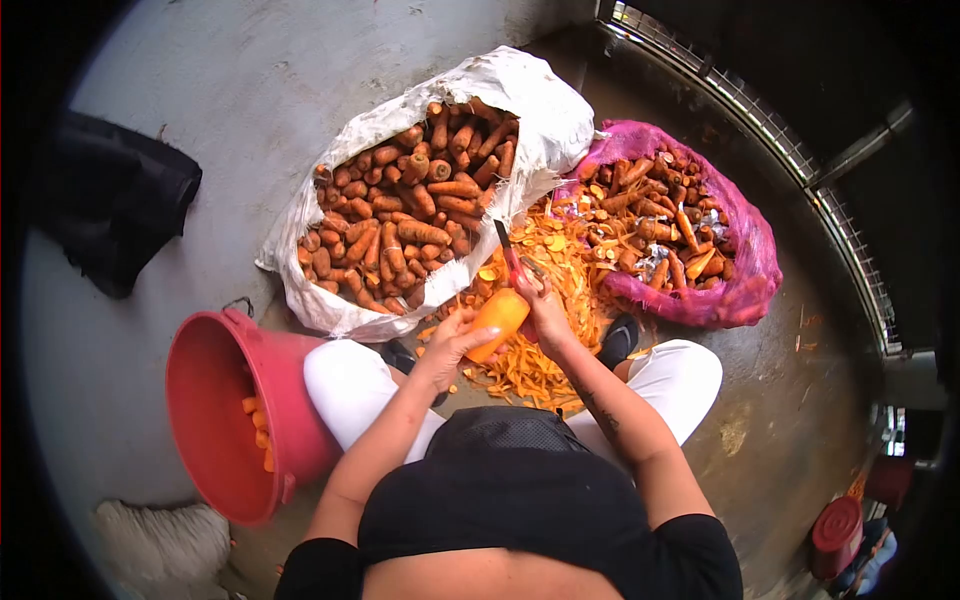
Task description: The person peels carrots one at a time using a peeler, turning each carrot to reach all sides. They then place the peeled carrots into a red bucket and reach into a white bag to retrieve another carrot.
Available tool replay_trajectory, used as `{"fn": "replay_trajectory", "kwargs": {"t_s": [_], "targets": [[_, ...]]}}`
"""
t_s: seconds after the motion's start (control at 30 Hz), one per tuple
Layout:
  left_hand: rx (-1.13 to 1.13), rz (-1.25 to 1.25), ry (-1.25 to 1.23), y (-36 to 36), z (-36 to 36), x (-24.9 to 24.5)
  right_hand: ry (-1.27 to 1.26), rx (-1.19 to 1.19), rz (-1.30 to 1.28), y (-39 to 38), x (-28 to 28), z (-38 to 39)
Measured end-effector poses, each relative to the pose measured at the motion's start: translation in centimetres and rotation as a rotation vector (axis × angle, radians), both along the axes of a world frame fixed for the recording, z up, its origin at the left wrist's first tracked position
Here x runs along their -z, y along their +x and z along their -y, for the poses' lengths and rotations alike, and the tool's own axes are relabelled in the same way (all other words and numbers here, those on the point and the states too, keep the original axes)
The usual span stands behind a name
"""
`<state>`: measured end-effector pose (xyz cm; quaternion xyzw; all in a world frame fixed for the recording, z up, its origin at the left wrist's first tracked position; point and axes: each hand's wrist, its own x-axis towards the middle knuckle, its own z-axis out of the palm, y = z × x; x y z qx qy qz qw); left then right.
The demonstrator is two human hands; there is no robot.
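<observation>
My left hand (452, 348) is wrapped around a thick, bright orange peeled carrot (499, 318), held above the floor between my knees. Close against its right side, my right hand (543, 310) grips a knife (510, 255) with a red handle and a dark blade pointing up and away from me. A small shiny metal part shows by my right fingers; I cannot make out what it is. Beneath both hands spreads a pile of orange carrot peelings (540, 375), with round cut ends among them.
Ahead, a white sack (545, 95) lies open, full of unpeeled carrots (400, 235). To its right is a pink mesh sack (750, 270) with carrots and scraps. A red bucket (300, 385) holding peeled pieces (262, 435) tilts by my left knee. Black cloth (125, 195) hangs far left.
</observation>
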<state>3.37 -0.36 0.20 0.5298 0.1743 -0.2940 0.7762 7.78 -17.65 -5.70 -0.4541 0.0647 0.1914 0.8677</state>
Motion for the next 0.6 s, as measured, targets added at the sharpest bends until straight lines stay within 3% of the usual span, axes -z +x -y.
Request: {"fn": "replay_trajectory", "kwargs": {"t_s": [0.1,0.13,0.17,0.2,0.27,0.37,0.47,0.6], "targets": [[0.308,0.364,0.302,0.5,0.4,-0.1,-0.083,-0.060,0.169,-1.0,-1.8,-0.1],[0.311,0.446,0.340,0.6,0.4,0.2,-0.159,-0.038,0.209,-1.2,-1.8,-0.2],[0.317,0.506,0.514,0.6,0.2,0.1,-0.234,-0.008,0.251,-1.5,-2.0,-0.2],[0.327,0.564,0.689,0.7,0.2,-1.2,-0.122,-0.046,0.169,-1.8,-3.1,0.6],[0.355,0.632,0.977,0.9,0.2,-4.3,-0.256,-0.033,0.248,-1.9,-2.1,2.4],[0.296,0.710,1.153,1.3,-0.3,-5.4,-0.395,0.009,0.297,-3.5,-2.4,3.9],[0.274,0.828,1.172,1.7,-1.0,-5.6,-0.382,-0.006,0.221,-5.8,-4.3,4.1],[0.260,0.827,1.158,2.0,-1.0,-5.9,-0.621,0.020,0.399,-7.3,-4.4,3.8]]}}
